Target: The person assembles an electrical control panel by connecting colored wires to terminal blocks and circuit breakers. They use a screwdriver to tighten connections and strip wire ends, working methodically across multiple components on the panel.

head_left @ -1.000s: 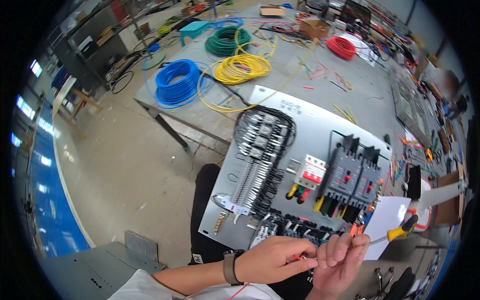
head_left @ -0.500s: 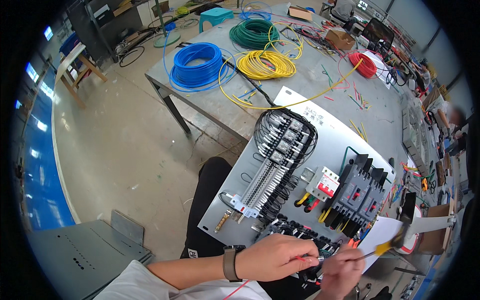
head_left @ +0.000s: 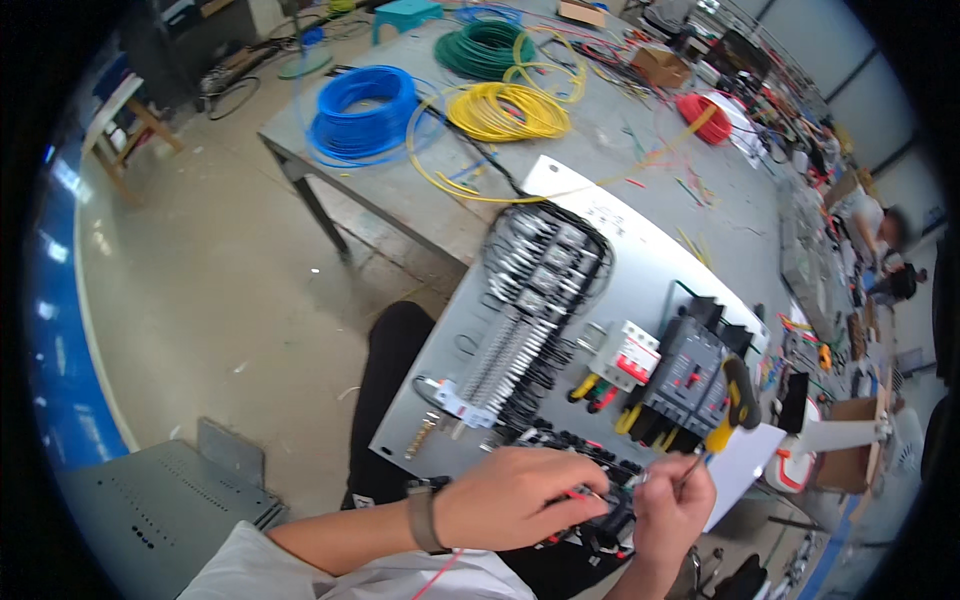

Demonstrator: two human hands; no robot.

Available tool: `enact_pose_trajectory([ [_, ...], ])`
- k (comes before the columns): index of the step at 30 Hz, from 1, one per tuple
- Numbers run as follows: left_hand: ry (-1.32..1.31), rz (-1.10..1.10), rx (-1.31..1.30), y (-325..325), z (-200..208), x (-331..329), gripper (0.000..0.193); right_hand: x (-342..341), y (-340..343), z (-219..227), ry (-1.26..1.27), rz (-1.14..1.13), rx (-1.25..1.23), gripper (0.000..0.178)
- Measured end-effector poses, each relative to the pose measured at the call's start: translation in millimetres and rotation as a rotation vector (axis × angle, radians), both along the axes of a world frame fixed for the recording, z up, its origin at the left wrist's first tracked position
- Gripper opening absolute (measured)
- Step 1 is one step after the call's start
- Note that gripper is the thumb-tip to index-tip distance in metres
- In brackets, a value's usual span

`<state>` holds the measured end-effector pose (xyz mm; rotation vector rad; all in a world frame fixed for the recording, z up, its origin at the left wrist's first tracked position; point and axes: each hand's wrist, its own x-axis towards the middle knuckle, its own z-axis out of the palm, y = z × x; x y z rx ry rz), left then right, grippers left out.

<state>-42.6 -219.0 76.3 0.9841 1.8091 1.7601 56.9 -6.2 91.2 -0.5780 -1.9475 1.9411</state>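
Observation:
My left hand (head_left: 515, 497), with a watch on its wrist, is closed in a pinch on a thin red wire (head_left: 577, 494) over the near edge of the mounting plate (head_left: 398, 425). The wire trails below my wrist. Beside it on the right, my right hand (head_left: 675, 505) is closed round the shaft of a screwdriver (head_left: 720, 434), whose yellow and black handle points up and away. Under both hands lie dark wired components (head_left: 615, 465), partly hidden. Farther up the plate are a terminal block row (head_left: 510, 365), a small white breaker (head_left: 628, 354) and large dark breakers (head_left: 688, 380).
Coils of blue (head_left: 365, 110), green (head_left: 485, 50), yellow (head_left: 508, 112) and red wire (head_left: 704, 120) lie on the grey table (head_left: 600, 150). A perforated grey metal panel (head_left: 165, 505) stands at lower left. A white fan (head_left: 835, 436) is at right; another person (head_left: 868, 230) is beyond.
The screwdriver has swung from nearly level to steeply upright, its handle now in front of the dark breakers. My hands have drawn slightly apart. The whole view has shifted, blurring somewhat.

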Motion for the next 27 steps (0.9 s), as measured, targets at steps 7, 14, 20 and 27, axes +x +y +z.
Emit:
enact_pose_trajectory([
  [7, -0.006, 0.007, 0.016, -24, -3, -13, 0.043, -66, 94, -10, 0.065, -0.276, 0.549, 0.011],
  [14, 0.05, 0.06, -0.005, -32, -11, -15, 0.04, -93, 104, -37, -0.107, -0.15, 0.638, 0.012],
  [20, 0.034, 0.057, -0.029, -34, -11, -15, 0.036, -92, 101, -37, -0.077, -0.168, 0.531, 0.017],
  [27, 0.015, 0.049, 0.008, -27, -7, -17, 0.02, -53, 117, -27, 0.071, -0.309, 0.342, 0.021],
])
